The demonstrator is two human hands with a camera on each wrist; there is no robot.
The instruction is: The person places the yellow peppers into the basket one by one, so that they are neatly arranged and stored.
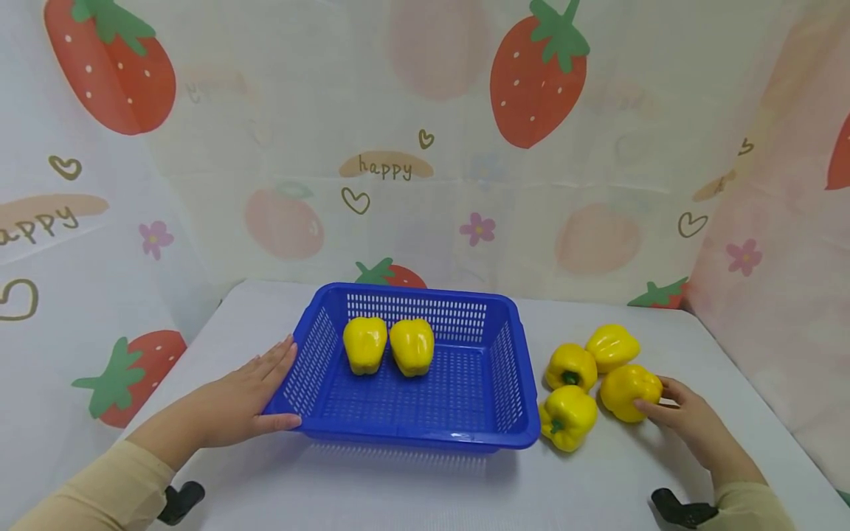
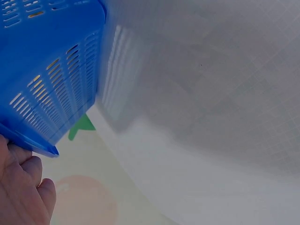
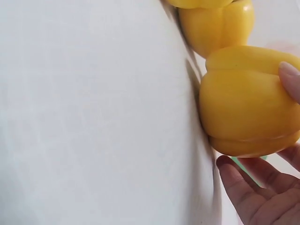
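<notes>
A blue plastic basket stands on the table with two yellow bell peppers inside, side by side toward the back left. My left hand rests on its left rim, fingers extended along the edge and thumb at the front corner. In the left wrist view, part of that hand shows beside the rim. To the right of the basket, my right hand holds a yellow bell pepper between thumb and fingers. The right wrist view shows this pepper close up, low by the table surface.
Three more yellow bell peppers cluster between the basket and the held one. A white cloth covers the table. Behind it hangs a strawberry-print curtain. Black straps are on both wrists.
</notes>
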